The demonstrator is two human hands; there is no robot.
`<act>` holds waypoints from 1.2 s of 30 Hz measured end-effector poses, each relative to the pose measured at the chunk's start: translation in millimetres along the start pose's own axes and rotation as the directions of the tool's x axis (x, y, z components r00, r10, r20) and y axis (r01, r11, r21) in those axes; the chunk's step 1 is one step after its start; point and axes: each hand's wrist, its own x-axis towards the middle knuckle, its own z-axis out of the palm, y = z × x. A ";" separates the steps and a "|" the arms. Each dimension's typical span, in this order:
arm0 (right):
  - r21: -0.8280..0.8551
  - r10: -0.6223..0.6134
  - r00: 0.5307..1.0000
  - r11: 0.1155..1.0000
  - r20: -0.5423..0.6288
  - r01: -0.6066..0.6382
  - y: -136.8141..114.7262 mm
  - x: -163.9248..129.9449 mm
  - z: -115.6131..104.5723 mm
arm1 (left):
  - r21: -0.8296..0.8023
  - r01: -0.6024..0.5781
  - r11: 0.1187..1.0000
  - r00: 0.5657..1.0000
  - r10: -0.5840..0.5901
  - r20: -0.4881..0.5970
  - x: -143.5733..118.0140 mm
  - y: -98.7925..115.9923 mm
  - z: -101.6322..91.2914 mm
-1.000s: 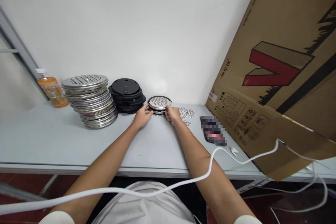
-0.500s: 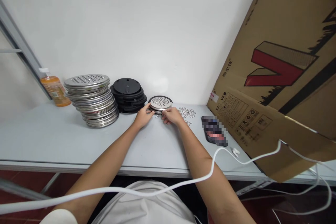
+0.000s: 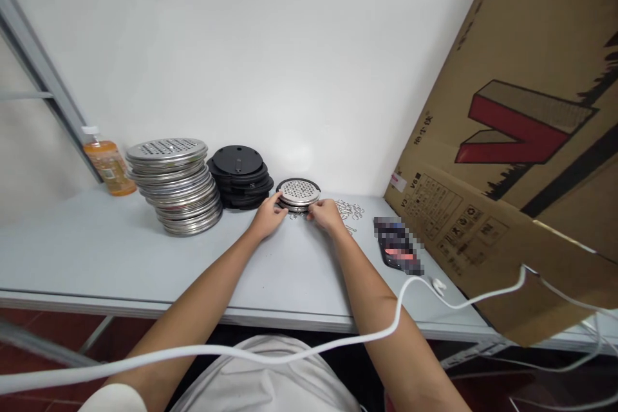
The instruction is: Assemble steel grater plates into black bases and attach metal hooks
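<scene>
A round metal disc with many holes (image 3: 299, 190) lies in a dark rim on the table, between my hands. My left hand (image 3: 268, 215) grips its left edge, fingertips on the side and thumb at the front. At the front right edge, my right hand (image 3: 326, 214) is closed in a pinch; whatever sits between its fingertips is too small or hidden to make out. Small shiny metal pieces (image 3: 351, 209) lie scattered just right of that hand, and a few more show in front of the disc.
To the left stand a tall leaning stack of metal discs (image 3: 176, 190), a pile of black round parts (image 3: 240, 177) and an orange bottle (image 3: 112, 167). A phone (image 3: 398, 251) and a large cardboard box (image 3: 506, 141) are at right. A white cable (image 3: 309, 354) crosses in front.
The whole view has shifted slightly. Both hands stay at the disc; the fingers of my right hand are drawn in a little more at its front right edge.
</scene>
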 end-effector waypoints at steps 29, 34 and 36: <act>0.382 -0.071 0.995 0.920 -0.067 0.091 2.7 2.3 16.1 | -0.189 0.055 0.980 0.998 -0.051 0.030 3.5 -2.5 -0.2; 0.398 -0.054 0.997 0.915 -0.049 0.070 1.3 1.1 21.3 | -0.266 0.086 0.960 0.996 -0.077 0.042 5.9 -2.6 -0.8; 0.394 -0.064 0.997 0.915 -0.052 0.079 0.5 -0.4 22.8 | -0.292 0.097 0.951 0.995 -0.090 0.039 6.8 -2.6 -2.1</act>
